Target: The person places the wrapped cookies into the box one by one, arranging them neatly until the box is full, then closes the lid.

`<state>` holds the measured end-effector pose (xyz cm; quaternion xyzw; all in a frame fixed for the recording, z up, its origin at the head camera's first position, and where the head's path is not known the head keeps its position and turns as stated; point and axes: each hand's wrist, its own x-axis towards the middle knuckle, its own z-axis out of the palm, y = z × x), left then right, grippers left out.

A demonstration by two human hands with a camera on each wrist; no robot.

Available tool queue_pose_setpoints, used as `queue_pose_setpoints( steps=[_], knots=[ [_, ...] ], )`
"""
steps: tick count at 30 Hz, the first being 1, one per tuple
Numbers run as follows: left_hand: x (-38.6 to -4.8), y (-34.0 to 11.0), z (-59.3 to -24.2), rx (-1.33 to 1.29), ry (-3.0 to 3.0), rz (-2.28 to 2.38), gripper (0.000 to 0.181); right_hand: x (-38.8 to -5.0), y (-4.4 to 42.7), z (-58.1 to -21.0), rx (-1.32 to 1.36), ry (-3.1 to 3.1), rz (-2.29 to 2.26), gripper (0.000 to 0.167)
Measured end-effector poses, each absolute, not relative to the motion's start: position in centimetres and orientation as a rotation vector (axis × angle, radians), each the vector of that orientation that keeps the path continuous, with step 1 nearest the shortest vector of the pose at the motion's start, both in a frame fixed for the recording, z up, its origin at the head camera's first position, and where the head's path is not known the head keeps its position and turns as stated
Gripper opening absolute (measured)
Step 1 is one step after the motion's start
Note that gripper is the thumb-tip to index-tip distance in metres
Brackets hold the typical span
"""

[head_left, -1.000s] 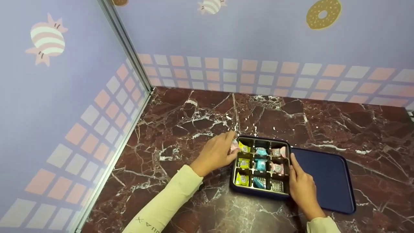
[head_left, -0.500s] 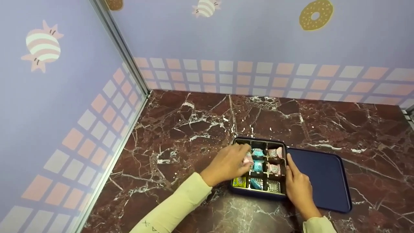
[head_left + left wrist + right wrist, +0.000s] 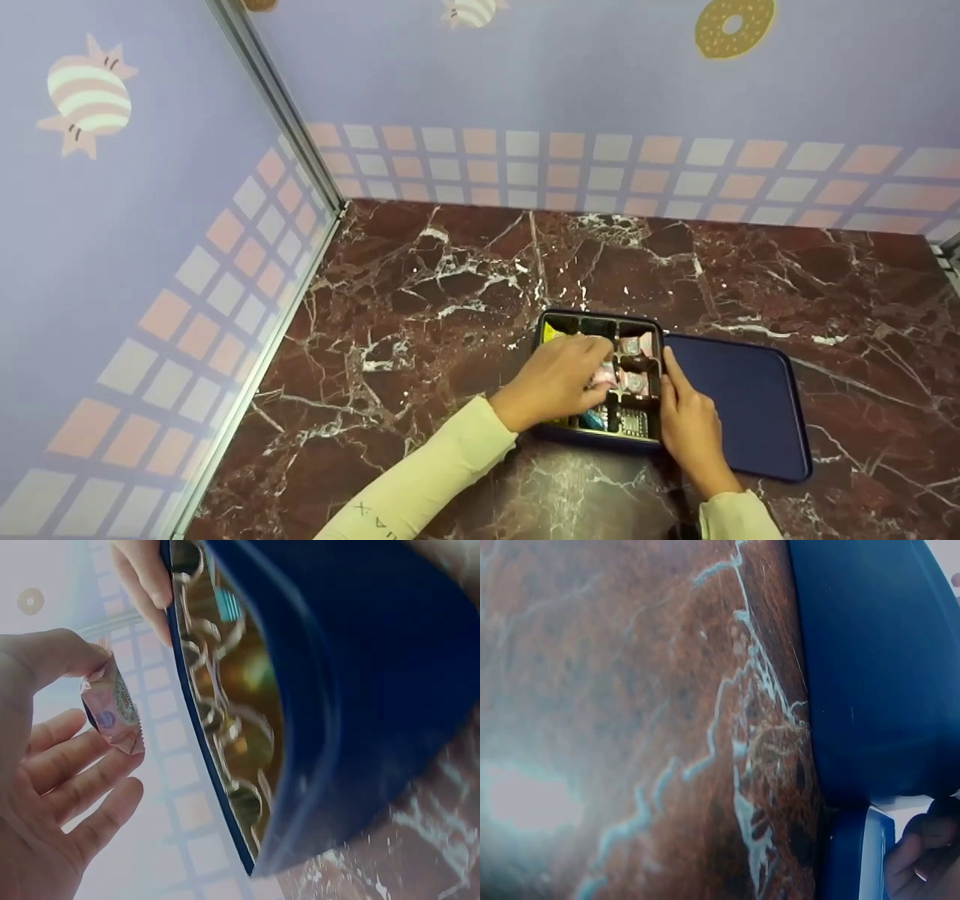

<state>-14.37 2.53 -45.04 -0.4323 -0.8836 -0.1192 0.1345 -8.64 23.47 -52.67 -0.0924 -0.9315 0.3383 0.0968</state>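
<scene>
A navy box [image 3: 637,448] with a divided tray stands on the marble table, wrapped candies in its compartments. My left hand [image 3: 551,379] is over the box's middle column, covering part of it. Between thumb and fingers it pinches a pink-wrapped candy [image 3: 112,709], the other fingers loosely spread. Pink candies [image 3: 634,382] lie in the right column; a blue candy [image 3: 592,418] shows at the front middle, and a bit of yellow candy [image 3: 551,332] at the back left. My right hand [image 3: 691,424] rests against the box's right side, forefinger straight along the edge.
The navy lid [image 3: 742,405] lies flat on the table just right of the box, beyond my right hand. A patterned wall [image 3: 600,75] stands behind the table, and another panel [image 3: 150,225] closes off the left side.
My left hand has carried the pink candy rightward from the box's left edge to its middle column. The right hand stays at the box's side.
</scene>
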Motion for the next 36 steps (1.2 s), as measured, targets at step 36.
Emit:
queue_pose_setpoints(
  steps=[36],
  knots=[
    [-11.7, 7.7, -48.2, -1.407, -2.542, -0.242, 0.026, -8.9, 23.7, -52.0, -0.297, -2.790, 1.022, 0.045]
  ],
)
